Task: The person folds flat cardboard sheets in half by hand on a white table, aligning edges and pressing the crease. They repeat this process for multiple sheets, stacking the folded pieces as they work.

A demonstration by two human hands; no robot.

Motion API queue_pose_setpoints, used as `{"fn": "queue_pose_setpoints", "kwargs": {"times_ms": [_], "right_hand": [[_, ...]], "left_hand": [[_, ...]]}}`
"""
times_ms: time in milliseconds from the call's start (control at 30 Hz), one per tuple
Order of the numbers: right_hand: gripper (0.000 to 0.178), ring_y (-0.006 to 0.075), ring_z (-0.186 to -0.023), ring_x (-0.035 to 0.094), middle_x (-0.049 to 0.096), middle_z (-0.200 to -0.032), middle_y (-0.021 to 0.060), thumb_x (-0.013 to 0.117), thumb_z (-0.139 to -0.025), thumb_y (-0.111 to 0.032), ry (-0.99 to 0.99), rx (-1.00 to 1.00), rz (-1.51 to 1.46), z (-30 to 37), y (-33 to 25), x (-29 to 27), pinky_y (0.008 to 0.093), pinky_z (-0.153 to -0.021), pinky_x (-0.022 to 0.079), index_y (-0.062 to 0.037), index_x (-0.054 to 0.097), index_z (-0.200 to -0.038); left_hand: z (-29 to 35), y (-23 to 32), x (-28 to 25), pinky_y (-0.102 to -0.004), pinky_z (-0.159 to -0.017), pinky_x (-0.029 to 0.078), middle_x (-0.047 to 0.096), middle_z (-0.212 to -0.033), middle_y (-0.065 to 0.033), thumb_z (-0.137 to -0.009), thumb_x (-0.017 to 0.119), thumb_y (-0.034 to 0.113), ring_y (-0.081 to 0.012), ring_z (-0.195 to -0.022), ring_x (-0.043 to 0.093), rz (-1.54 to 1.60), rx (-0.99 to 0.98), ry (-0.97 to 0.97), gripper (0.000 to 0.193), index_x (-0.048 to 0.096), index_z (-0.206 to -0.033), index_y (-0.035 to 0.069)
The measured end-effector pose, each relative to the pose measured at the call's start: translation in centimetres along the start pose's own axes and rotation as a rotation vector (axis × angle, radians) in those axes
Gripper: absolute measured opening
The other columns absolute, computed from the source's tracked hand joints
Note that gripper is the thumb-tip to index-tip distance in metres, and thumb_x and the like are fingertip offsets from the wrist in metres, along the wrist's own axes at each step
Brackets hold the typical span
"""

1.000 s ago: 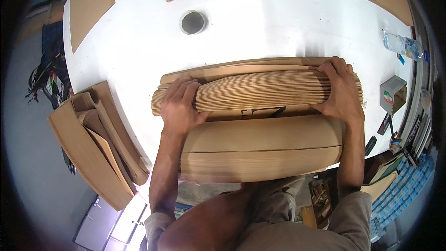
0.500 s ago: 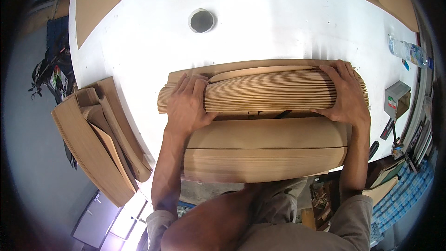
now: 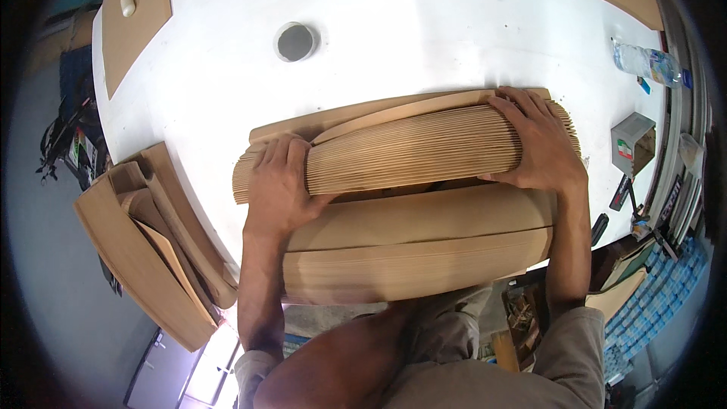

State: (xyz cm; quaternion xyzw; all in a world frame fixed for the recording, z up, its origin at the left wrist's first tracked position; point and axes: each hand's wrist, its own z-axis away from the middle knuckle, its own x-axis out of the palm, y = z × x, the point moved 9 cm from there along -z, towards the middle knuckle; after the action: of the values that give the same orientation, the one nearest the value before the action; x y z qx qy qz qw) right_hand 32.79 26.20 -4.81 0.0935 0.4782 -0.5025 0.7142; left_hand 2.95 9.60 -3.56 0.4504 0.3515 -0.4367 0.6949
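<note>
At mid-frame, the left hand and right hand clasp a folded card stack that uneven pressure could splay.

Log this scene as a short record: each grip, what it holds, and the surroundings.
Left grip: left hand, clasping the left end of the ridged cardboard stack
Right grip: right hand, clasping that stack's right end
Nearest the body: second cardboard stack
Surface: white table
Upper left: brown sheet with small white object on it
Beyond the stacks: round container
Right side: clear bottle, lying down
</note>
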Motion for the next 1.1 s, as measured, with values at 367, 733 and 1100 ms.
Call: {"fn": "queue_pose_setpoints", "kwargs": {"times_ms": [367,733,1100], "right_hand": [[0.096,0.0394,-0.15,0.047,0.06,-0.153,0.0152,0.101,-0.062,-0.03,0.061,-0.155,-0.063,-1.2,0.1,0.6,0.0525,-0.126,0.037,-0.0135,0.059,-0.147],[0.1,0.0394,-0.14,0.057,0.065,-0.14,0.0164,0.103,-0.05,-0.034,0.063,-0.044,0.048,0.5,-0.4,-0.4,0.0548,-0.126,0.039,-0.0099,0.061,-0.137],[0.094,0.0436,-0.126,0.064,0.066,-0.128,0.0209,0.103,-0.053,-0.042,0.015,0.001,0.081,-0.7,1.0,0.0,0.0539,-0.113,0.049,-0.0023,0.066,-0.13]], "left_hand": [[-1.2,-0.5,0.6,-0.0498,-0.119,0.049,0.067,-0.14,-0.0211,-0.066,0.099,0.032,-0.0447,-0.135,0.061,0.055,0.034,-0.014,0.07,0.064,-0.119,0.002],[-0.3,-0.8,0.0,-0.0516,-0.097,0.056,0.067,-0.117,-0.016,-0.063,0.101,0.036,-0.0394,-0.115,0.067,0.061,0.001,-0.067,0.078,0.064,-0.124,0.006],[-1.0,-2.1,-0.5,-0.0555,-0.099,0.055,0.069,-0.124,-0.0164,-0.061,0.1,0.038,-0.0414,-0.12,0.066,0.047,-0.075,-0.114,0.074,0.068,-0.12,0.008]]}}
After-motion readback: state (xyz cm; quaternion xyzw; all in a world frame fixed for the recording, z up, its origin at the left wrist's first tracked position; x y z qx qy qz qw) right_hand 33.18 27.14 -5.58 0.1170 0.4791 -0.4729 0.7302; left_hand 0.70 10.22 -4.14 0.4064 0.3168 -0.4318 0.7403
